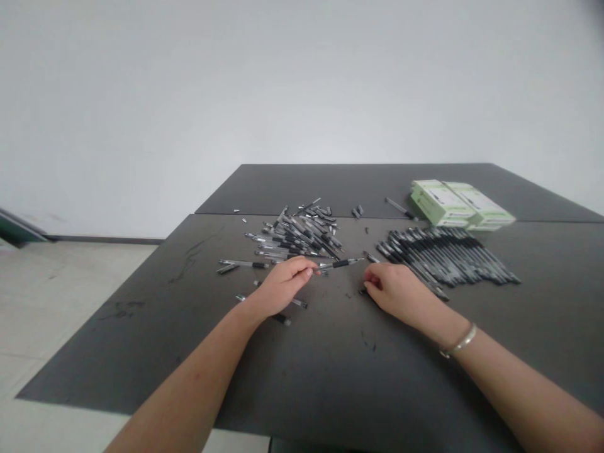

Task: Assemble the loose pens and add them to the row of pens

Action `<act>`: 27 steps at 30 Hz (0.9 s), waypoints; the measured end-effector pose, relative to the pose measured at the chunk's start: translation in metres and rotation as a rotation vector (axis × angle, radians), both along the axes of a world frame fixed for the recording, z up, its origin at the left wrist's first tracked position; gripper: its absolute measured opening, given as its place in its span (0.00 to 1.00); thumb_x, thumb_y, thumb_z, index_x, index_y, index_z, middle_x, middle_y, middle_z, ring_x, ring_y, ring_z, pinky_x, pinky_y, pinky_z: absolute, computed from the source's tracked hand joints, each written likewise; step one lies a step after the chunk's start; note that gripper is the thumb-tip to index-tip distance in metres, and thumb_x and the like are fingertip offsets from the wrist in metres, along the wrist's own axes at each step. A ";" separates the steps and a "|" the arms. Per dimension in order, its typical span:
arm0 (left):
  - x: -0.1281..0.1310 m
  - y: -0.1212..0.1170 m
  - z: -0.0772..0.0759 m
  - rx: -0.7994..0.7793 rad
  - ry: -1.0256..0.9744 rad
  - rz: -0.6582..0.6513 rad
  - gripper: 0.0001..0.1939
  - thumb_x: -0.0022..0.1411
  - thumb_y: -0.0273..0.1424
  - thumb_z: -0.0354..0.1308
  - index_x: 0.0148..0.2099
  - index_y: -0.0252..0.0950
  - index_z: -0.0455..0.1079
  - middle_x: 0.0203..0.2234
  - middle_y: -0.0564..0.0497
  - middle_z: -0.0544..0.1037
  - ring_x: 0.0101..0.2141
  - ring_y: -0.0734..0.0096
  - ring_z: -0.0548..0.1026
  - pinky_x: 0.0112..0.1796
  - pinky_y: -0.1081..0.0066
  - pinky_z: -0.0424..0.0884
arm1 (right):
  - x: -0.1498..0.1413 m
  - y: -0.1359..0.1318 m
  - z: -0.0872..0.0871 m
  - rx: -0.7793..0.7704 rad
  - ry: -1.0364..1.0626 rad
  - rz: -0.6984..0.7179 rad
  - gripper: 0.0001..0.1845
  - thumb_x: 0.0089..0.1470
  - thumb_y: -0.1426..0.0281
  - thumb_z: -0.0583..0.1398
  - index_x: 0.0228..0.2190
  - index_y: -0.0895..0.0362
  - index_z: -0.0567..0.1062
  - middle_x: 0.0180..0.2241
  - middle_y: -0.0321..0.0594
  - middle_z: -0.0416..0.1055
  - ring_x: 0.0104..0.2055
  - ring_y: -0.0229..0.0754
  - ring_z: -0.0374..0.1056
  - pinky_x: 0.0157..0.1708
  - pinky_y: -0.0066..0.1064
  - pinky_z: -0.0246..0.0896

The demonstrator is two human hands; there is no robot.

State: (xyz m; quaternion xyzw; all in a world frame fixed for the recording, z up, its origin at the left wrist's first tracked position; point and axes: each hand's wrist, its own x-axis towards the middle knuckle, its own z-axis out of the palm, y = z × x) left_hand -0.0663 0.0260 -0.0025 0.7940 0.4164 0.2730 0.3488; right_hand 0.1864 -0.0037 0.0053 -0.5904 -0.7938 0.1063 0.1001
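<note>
My left hand [286,284] pinches a gel pen [340,263] with a clear barrel and black grip. The pen lies nearly level, its bare tip toward the right. My right hand [387,287] is closed close above the table, thumb against the curled fingers; a small dark piece [362,291] shows at the fingertips, and what they hold is mostly hidden. Behind my left hand spreads a loose pile of pens [302,234]. Beyond my right hand lies a slanted row of pens [448,255], side by side. A few pens [282,319] lie partly under my left wrist.
Two stacks of green and white boxes [441,204] stand at the back right, with a single pen [400,207] beside them. Small pen caps [357,212] are scattered behind the pile. The dark table [302,377] has a seam across it and meets a white wall.
</note>
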 end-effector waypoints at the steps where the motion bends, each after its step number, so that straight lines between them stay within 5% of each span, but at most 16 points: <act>1: 0.000 0.000 0.000 0.001 0.001 -0.001 0.13 0.65 0.31 0.48 0.41 0.34 0.73 0.38 0.48 0.76 0.41 0.66 0.72 0.45 0.68 0.65 | 0.000 0.000 0.001 -0.006 -0.003 0.000 0.08 0.52 0.73 0.56 0.28 0.58 0.75 0.27 0.40 0.75 0.28 0.40 0.68 0.30 0.28 0.56; 16: 0.000 -0.001 0.000 -0.003 -0.011 -0.010 0.13 0.65 0.31 0.48 0.42 0.34 0.73 0.38 0.48 0.76 0.41 0.67 0.73 0.45 0.68 0.65 | 0.009 0.000 0.018 -0.185 0.036 -0.038 0.06 0.50 0.70 0.58 0.30 0.56 0.76 0.27 0.38 0.76 0.30 0.41 0.70 0.29 0.27 0.58; 27: 0.000 -0.001 -0.001 -0.008 -0.011 -0.020 0.13 0.65 0.31 0.48 0.41 0.33 0.73 0.38 0.47 0.77 0.41 0.66 0.73 0.45 0.68 0.65 | 0.008 0.000 0.014 -0.124 -0.032 -0.005 0.09 0.47 0.77 0.56 0.27 0.57 0.76 0.27 0.39 0.75 0.28 0.39 0.69 0.29 0.26 0.56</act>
